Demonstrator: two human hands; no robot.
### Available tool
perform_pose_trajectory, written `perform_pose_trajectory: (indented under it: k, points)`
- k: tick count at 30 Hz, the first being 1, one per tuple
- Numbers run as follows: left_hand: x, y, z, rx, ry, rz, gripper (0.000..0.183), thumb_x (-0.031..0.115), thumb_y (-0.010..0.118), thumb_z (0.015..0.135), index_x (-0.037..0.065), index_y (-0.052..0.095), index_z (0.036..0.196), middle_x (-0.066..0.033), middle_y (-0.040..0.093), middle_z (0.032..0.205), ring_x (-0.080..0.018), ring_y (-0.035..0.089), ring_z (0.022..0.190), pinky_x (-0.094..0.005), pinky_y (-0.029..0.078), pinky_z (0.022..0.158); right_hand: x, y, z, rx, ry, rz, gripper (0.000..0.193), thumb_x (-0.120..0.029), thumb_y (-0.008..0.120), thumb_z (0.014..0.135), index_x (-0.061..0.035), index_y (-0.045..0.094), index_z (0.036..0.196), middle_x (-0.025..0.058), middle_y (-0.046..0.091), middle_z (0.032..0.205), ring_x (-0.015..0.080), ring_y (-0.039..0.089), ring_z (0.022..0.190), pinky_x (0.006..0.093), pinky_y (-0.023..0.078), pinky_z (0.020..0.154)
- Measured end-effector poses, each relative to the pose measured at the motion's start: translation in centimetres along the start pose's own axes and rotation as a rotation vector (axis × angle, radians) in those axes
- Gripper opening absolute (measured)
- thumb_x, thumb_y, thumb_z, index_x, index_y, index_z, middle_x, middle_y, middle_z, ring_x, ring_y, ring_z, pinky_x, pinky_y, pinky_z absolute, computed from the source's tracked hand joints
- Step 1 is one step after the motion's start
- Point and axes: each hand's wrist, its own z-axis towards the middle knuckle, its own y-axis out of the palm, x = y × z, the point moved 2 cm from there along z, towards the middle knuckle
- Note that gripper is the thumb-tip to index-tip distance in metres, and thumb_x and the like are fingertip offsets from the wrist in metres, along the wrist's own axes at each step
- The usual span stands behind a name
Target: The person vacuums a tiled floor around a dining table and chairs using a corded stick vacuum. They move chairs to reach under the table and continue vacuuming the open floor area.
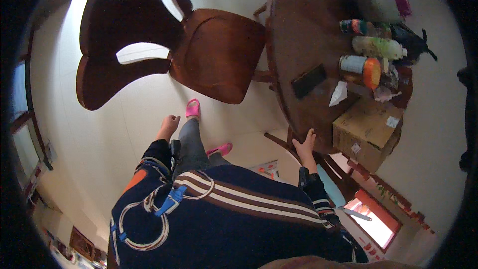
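My left hand (171, 125) hangs over the pale floor beside my left leg. Its fingers look loosely curled, and no object shows in them. At the near edge of a round dark wooden table (294, 35), my right hand (305, 146) rests with thumb and fingers spread, holding nothing. A brown cardboard box (366, 125) sits on the table just right of that hand. Farther in lie a dark flat rectangular object (309, 80) and a crumpled white tissue (338, 93).
A dark wooden chair (219, 52) stands ahead, left of the table. Along the table's right side are a jar with an orange lid (371, 72), a yellow-green bottle (378, 48) and a blurred clear container (376, 1). Pink slippers (192, 108) are on my feet.
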Motion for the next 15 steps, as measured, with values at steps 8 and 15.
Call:
perform_pose_trajectory:
  k: [8,15]
  points:
    - [0.4,-3.0,4.5,-0.008,0.065,-0.004,0.053,0.045,0.059,0.091,-0.005,0.069,0.106,-0.0259,0.068,0.106,-0.0396,0.064,0.105,-0.0457,0.049,0.093,-3.3,2.9,-0.8,0.027,-0.064,0.015,0.110,-0.034,0.081,0.075,-0.0120,0.010,0.157,0.0309,0.003,0.159,0.0490,0.004,0.147,0.0543,0.014,0.118]
    - [4.6,-4.0,0.1,0.120,0.743,0.504,0.064,0.054,0.039,0.098,0.006,0.065,0.065,-0.0115,0.065,0.061,-0.0304,0.066,0.066,-0.0478,0.050,0.065,-1.6,2.2,-0.4,0.219,-0.296,0.048,0.094,-0.036,0.081,0.071,-0.0082,0.033,0.147,0.0305,0.024,0.151,0.0468,0.024,0.140,0.0483,0.029,0.114]
